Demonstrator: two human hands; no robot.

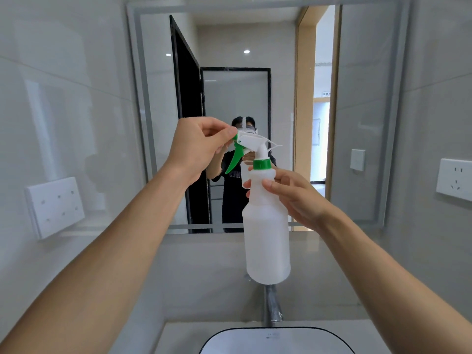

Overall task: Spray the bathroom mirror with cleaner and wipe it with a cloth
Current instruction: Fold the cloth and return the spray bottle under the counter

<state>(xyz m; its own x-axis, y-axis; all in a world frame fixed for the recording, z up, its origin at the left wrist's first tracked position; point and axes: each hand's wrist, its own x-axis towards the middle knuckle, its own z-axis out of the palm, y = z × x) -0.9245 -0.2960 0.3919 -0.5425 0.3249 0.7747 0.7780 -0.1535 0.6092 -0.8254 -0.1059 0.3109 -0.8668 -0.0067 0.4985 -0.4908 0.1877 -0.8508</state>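
My right hand (293, 198) grips the bottle (267, 233) by its neck, upright over the tap (272, 306), facing the mirror (255, 72). My left hand (196, 146) pinches the green nozzle (234, 137) between fingertips.

Pale grey glossy tiles (63, 98) are covering the walls, catching soft reflections. White socket plates are sitting on both sides: one on the left wall (55, 206), one on the right (454, 178). Below, a chrome tap (272, 306) is standing behind a dark-rimmed white basin (275, 339) set in a light counter (178, 335).
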